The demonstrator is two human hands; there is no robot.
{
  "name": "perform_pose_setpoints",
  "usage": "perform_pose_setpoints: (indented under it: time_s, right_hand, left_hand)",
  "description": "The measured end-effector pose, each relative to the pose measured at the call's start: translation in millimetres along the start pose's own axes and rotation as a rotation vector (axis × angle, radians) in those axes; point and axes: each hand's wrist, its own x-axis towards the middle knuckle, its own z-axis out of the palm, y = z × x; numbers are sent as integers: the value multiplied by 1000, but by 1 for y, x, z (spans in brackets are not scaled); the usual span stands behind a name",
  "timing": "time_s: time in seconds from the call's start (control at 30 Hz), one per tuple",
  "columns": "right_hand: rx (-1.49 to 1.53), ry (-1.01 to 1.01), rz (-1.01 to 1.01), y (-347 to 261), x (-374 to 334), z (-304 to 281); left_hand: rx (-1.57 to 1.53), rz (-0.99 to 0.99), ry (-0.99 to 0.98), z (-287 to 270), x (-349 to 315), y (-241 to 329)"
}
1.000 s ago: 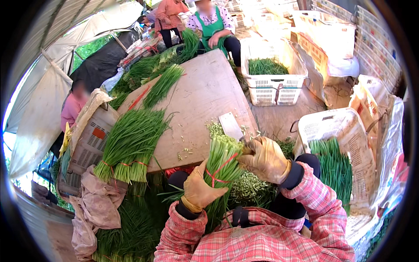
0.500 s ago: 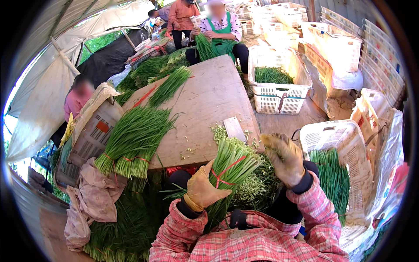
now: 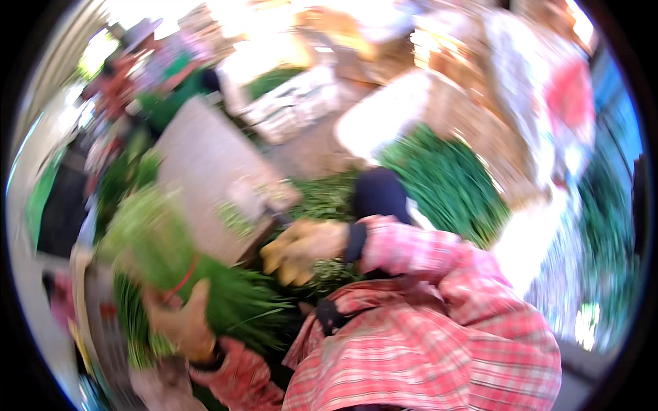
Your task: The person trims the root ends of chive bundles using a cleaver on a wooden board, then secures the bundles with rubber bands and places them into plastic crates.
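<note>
The picture is smeared by motion. My left hand [image 3: 179, 320], in a tan glove, grips a bundle of green chives [image 3: 161, 250] tied with a red band, held out at the lower left over the edge of a grey board [image 3: 199, 161]. My right hand [image 3: 301, 250], also in a tan glove, hangs loose with curled fingers in the middle, above loose green trimmings [image 3: 327, 274], holding nothing that I can make out. Pink plaid sleeves cover both my arms.
A white plastic crate [image 3: 404, 103] with green chives [image 3: 445, 181] stands at the right. Another white crate [image 3: 295, 103] with greens sits further back. Other people [image 3: 137, 61] work at the far left. More chive bundles [image 3: 130, 322] lie at the lower left.
My head has swung to the right and the view blurs. My left hand has carried the chive bundle out to the left, and my right hand has let go of it.
</note>
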Motion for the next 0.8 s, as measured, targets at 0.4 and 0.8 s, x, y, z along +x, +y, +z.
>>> perform_pose_setpoints:
  time_s: [0.4,0.8]
  right_hand:
    - [-280,496,-1138,-29,-39,22]
    - [-900,1346,-461,-70,-304,-76]
  left_hand:
    - [-898,120,-473,59,18,76]
    - [-1044,524,-856,227,9,191]
